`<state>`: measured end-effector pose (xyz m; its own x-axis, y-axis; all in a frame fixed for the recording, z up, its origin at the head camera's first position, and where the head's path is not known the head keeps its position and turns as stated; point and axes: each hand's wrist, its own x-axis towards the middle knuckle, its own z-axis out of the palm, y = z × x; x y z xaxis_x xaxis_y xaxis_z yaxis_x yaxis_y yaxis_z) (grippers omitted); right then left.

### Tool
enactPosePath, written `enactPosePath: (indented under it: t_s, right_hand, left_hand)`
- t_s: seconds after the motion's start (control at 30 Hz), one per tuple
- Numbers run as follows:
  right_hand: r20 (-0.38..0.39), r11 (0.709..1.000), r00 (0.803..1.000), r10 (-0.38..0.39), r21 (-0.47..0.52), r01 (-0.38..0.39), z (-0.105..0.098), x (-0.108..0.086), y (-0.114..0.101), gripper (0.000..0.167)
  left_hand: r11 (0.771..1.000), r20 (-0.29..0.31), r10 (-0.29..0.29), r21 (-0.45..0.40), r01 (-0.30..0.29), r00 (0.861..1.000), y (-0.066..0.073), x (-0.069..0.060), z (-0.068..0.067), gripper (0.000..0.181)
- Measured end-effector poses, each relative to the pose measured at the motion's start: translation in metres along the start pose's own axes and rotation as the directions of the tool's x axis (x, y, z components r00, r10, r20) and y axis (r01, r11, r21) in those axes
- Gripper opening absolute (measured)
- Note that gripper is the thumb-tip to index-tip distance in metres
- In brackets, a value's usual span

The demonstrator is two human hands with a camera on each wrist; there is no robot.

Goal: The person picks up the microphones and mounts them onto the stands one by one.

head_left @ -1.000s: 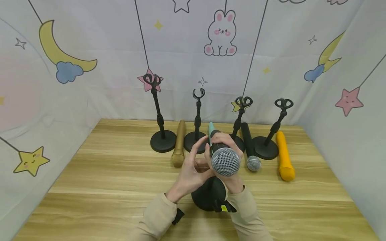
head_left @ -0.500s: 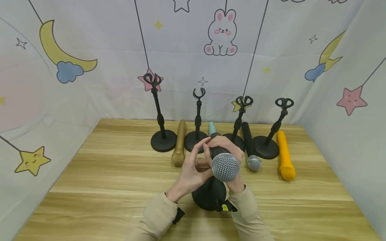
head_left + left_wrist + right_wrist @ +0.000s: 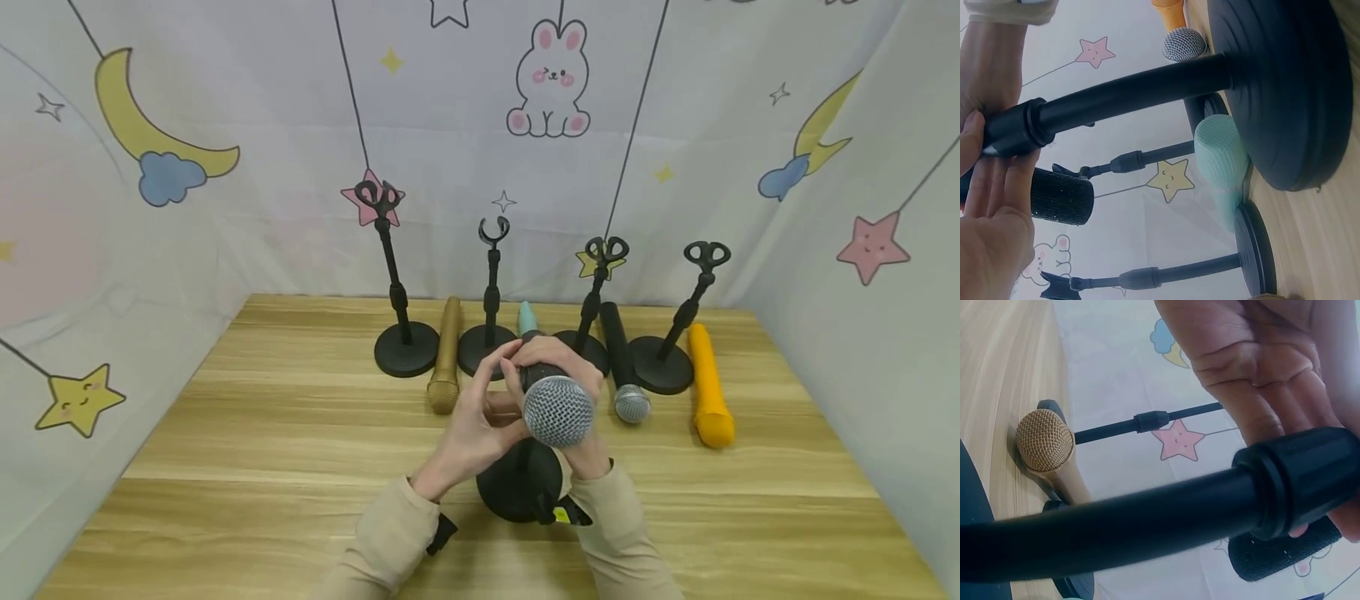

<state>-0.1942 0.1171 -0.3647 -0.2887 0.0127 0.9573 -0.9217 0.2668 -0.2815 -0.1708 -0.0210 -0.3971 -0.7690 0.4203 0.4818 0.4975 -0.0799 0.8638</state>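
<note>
In the head view, my right hand (image 3: pixel 577 367) is wrapped over the body of a black microphone (image 3: pixel 558 410), whose silver mesh head points toward me. My left hand (image 3: pixel 468 437) is close against it on the left, fingers bent. Below both hands stands the round black base (image 3: pixel 517 487) of a microphone stand. The left wrist view shows the stand's collar (image 3: pixel 1016 128) between fingers, and the microphone's dark lower handle (image 3: pixel 1063 195) behind the pole. Left-hand fingers (image 3: pixel 1260 415) curl behind the collar in the right wrist view. The stand's clip is hidden.
Several black stands line the table's back, including the leftmost one (image 3: pixel 405 350). Between them lie a gold microphone (image 3: pixel 444 367), a teal one (image 3: pixel 1221 150), a black one (image 3: pixel 626 375) and an orange one (image 3: pixel 708 392). A printed curtain (image 3: pixel 285 125) hangs behind.
The microphone's mesh head has dipped slightly toward me compared with one second ago, with the right hand still around its body. The left hand and the stand have stayed nearly in place.
</note>
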Motion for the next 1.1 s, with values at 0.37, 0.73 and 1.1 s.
enactPosePath:
  t_s: [0.37, 0.73, 1.1]
  right_hand:
    - [0.2, 0.97, 0.975, 0.096, 0.203, -0.137, -0.01, 0.001, -0.002, 0.025]
    - [0.344, 0.956, 0.928, 0.141, 0.197, -0.218, -0.023, 0.006, -0.004, 0.034]
    - [0.468, 0.92, 0.866, 0.175, 0.236, -0.313, -0.035, 0.009, -0.005, 0.051]
  left_hand:
    - [0.993, 0.039, -0.108, -0.04, 0.11, 0.993, -0.002, -0.001, -0.006, 0.077]
    - [0.972, 0.157, -0.204, -0.084, 0.218, 0.966, -0.006, -0.001, -0.014, 0.08]
    - [0.969, 0.249, -0.238, 0.133, 0.21, 0.939, -0.014, -0.001, -0.02, 0.045]
